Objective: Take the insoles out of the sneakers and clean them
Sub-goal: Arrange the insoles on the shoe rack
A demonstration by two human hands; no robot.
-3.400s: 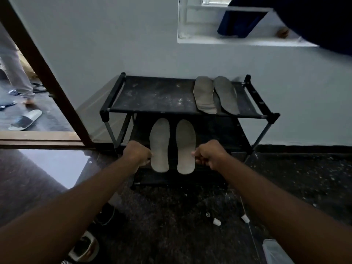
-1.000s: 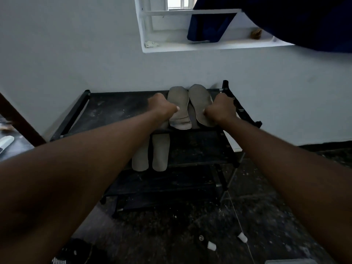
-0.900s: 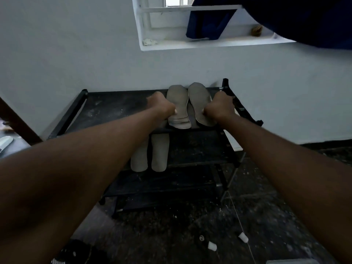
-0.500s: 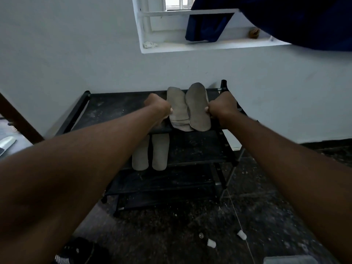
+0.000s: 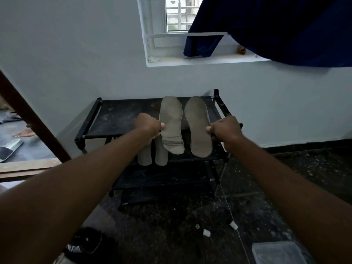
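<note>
Two grey insoles are lifted off the top shelf of the black shoe rack (image 5: 114, 119). My left hand (image 5: 149, 126) pinches the left insole (image 5: 171, 124) at its side edge. My right hand (image 5: 224, 130) pinches the right insole (image 5: 199, 128) at its outer edge. Both insoles stand tilted, toes toward the wall, heels hanging in front of the rack. A second, paler pair of insoles (image 5: 152, 155) lies on the middle shelf, partly hidden behind my left hand.
A black sneaker (image 5: 85, 242) sits on the dark floor at lower left. Small white caps (image 5: 206, 233) and a clear plastic box (image 5: 278, 253) lie at lower right. A dark blue cloth (image 5: 285, 25) hangs over the window sill. The doorway with a sandal (image 5: 9, 151) is left.
Both hands have lifted the grey pair off the top shelf and pulled it toward me. Earlier I let go of the pale pair on the middle shelf.
</note>
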